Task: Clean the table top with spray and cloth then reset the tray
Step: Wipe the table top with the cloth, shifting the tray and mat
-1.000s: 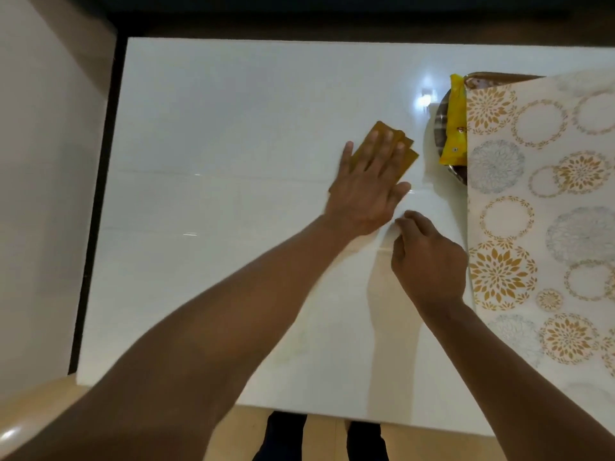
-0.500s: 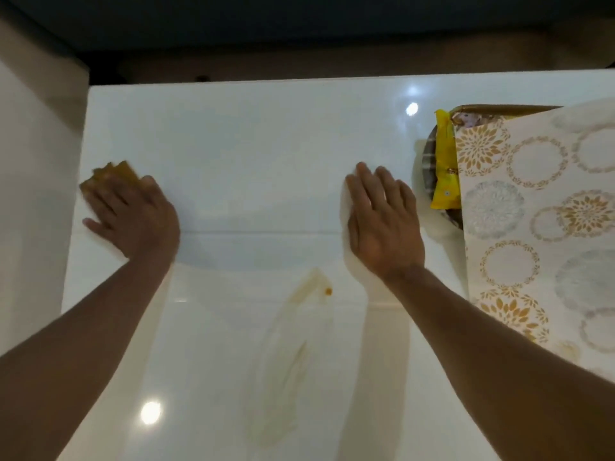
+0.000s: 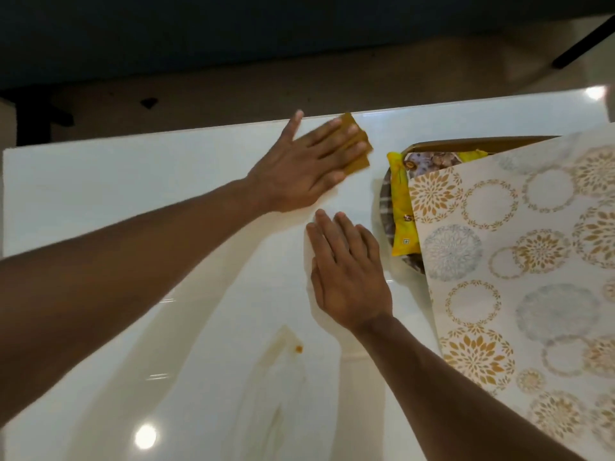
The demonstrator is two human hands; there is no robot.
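My left hand [image 3: 306,161] presses a folded mustard-yellow cloth [image 3: 357,146] flat on the glossy white table top [image 3: 133,194], close to the far edge. My right hand [image 3: 346,271] lies flat on the table, fingers spread, holding nothing, just left of the tray [image 3: 382,207]. The tray is mostly hidden under a patterned sheet [image 3: 519,267]; a yellow packet [image 3: 402,211] shows at its left rim. A brownish smear with an orange spot [image 3: 298,348] marks the table near me. No spray bottle is in view.
The patterned sheet covers the right side of the table. Beyond the table's far edge lies a tan floor [image 3: 299,88] and a dark wall. A dark slanted leg [image 3: 582,41] stands at the top right.
My left hand has swept the cloth from the table's far left back across to the far middle, near the tray. My right hand stays flat on the table.
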